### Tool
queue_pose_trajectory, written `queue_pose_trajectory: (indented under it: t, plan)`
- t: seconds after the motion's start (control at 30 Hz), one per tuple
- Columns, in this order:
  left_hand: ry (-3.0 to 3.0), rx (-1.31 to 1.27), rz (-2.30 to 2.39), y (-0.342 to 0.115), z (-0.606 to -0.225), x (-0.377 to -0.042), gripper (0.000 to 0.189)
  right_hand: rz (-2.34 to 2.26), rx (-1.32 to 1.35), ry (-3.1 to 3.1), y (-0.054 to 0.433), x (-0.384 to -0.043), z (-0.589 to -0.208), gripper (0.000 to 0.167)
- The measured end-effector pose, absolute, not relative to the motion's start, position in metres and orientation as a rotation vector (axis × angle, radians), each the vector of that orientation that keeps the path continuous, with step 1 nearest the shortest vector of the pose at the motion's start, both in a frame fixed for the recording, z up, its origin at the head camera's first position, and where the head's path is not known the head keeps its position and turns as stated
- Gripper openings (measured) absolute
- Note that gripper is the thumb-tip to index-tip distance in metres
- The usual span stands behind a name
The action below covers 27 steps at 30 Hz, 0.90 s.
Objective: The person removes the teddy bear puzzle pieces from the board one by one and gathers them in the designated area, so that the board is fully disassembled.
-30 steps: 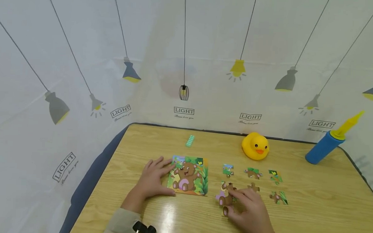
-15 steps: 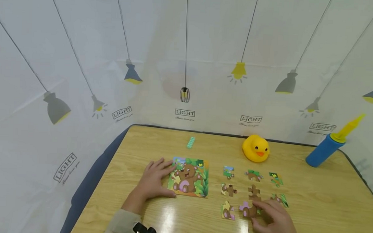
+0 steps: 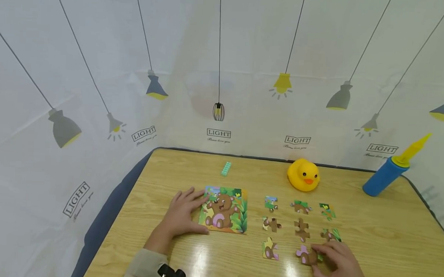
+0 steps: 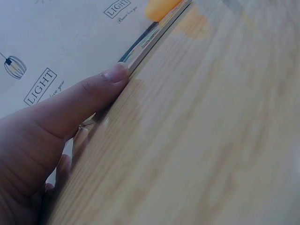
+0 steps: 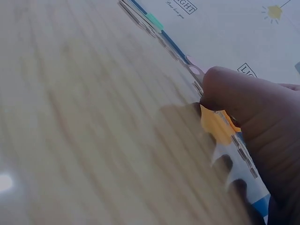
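In the head view my left hand [image 3: 182,213] lies beside a square bear picture [image 3: 222,210], fingers spread at its left edge and thumb at its lower left corner. The left wrist view shows the thumb [image 4: 89,93] stretched along the picture's edge. At the lower right, my right hand [image 3: 340,265] pinches a brown and purple jigsaw piece [image 3: 307,254] between thumb and fingers, close over the table. Part of that piece is hidden by the fingers. The right wrist view has the thumb [image 5: 234,91] at the near edge of the piece.
Several loose jigsaw pieces lie in rows right of the picture, among them a yellow and brown piece [image 3: 269,250] and a brown piece [image 3: 301,229]. Behind them sit a yellow rubber duck [image 3: 303,175], a blue hand pump [image 3: 385,177] and a small green strip [image 3: 226,169].
My right hand has carried the brown and purple piece rightward, away from the left column, which leaves the pieces there uncovered. My left hand stays beside the picture.
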<state>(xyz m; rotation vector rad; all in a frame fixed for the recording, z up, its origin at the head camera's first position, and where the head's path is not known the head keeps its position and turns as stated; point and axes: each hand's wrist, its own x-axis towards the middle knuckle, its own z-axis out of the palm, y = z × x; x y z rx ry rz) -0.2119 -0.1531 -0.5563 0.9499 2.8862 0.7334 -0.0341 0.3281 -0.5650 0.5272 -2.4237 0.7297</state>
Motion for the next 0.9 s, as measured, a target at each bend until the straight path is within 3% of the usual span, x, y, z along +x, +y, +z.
queue_pose_trajectory:
  t: [0.9]
  plan:
    - [2.893, 0.961, 0.759, -0.1529, -0.5573, -0.2125, 0.114, 0.742, 0.169, -2.732, 0.3216, -0.0263, -0.5619, 0.046]
